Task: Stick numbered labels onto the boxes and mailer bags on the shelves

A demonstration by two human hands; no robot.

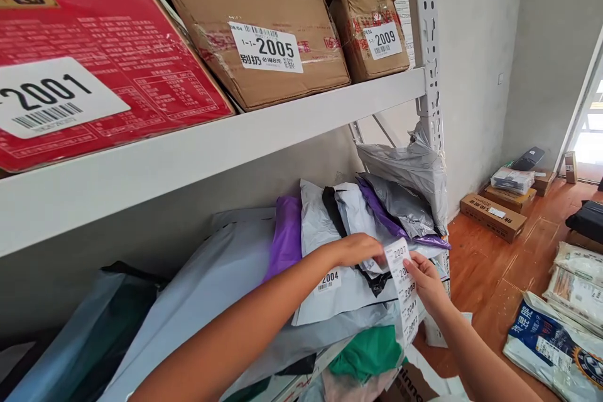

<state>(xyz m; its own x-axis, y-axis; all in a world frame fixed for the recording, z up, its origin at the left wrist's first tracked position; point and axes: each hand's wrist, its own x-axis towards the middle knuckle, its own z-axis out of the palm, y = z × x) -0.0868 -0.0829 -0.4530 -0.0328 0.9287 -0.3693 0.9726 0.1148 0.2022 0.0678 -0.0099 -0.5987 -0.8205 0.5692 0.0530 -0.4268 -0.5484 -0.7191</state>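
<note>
We face one white rack point(141, 173), the front edge of its upper shelf point(282, 129) running across to a perforated post point(428, 31). Beyond that post, reddish wood floor point(485, 282) gives us room beside the parcels point(551, 339) at far right. On the upper shelf we count one red carton point(108, 31) labelled 2001 and four brown cardboard boxes point(268, 81): two labelled 2005 and 2009, two stacked above, cut by the frame. Below the shelf edge, plastic mailers lie close together, one white mailer point(348, 301) marked 2004. In front of them, our right hand point(428, 282) pinches one label strip point(407, 301), five labels showing, its length hanging down. Our left hand point(355, 250) curls its fingers at the strip's top; whether they grip it, we cannot tell.
</note>
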